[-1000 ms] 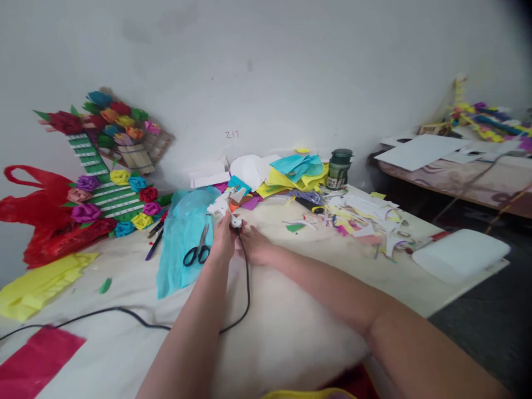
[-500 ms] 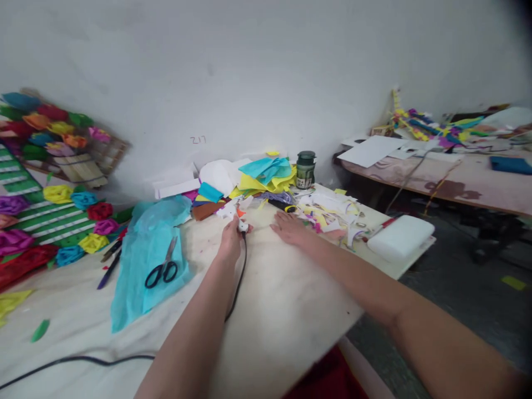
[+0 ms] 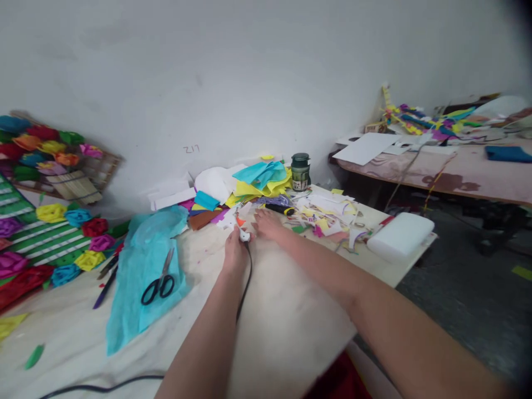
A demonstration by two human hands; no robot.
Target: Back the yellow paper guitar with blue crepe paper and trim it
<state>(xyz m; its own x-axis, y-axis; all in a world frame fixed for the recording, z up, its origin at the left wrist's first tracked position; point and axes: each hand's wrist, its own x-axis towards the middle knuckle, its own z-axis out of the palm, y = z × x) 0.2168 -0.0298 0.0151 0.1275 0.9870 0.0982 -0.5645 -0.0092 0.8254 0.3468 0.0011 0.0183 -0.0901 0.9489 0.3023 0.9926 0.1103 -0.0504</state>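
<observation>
In the head view my left hand [image 3: 235, 249] is closed around a small white glue gun [image 3: 245, 236] with an orange part, and a black cord [image 3: 246, 288] runs back from it along the table. My right hand [image 3: 266, 224] lies low over the tabletop just right of the glue gun, fingers stretched out; I see nothing held in it. Close beyond its fingers are a black-and-yellow tool handle [image 3: 279, 209] and white paper scraps. Black-handled scissors [image 3: 158, 287] rest on a turquoise paper sheet [image 3: 124, 310] left of my left arm.
Paper flowers [image 3: 95, 227] and a green-and-white striped panel stand at the left. Yellow and turquoise papers [image 3: 261, 174] lie by the wall beside a dark green jar [image 3: 300, 173]. Cut scraps [image 3: 328, 213] and a white rounded block [image 3: 400, 235] occupy the right. Another table [image 3: 457, 172] stands beyond.
My right hand has slid left across the table, closer to the glue gun in my left hand. The view has shifted slightly.
</observation>
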